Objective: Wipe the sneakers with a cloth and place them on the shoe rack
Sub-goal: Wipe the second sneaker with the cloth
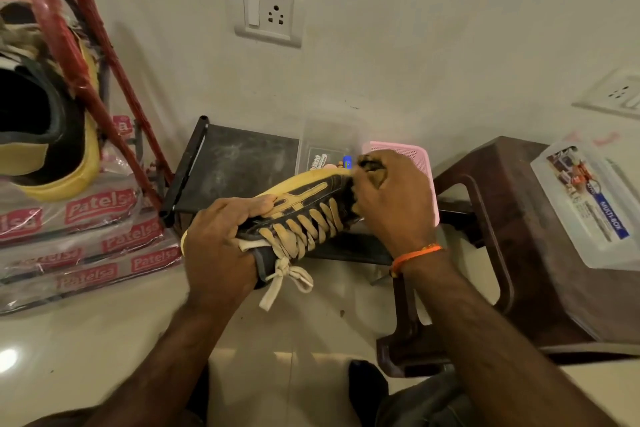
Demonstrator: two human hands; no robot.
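Nearest me, the left hand (221, 246) grips the heel of the black-and-yellow sneaker (304, 215), held in the air. Further out, the right hand (388, 198) presses a bunched dark cloth (369, 170) against its toe. The loose lace (284, 279) could snag; the shoe rack (239, 163) waits beyond.

Left hand (218, 246) grips the sneaker's (304, 215) heel; right hand (391, 198) presses a cloth (372, 166) on its toe

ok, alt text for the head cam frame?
A person's left hand grips the heel of a black-and-yellow sneaker while the right hand rubs a dark cloth on its toe, above a low black shoe rack by a wall.
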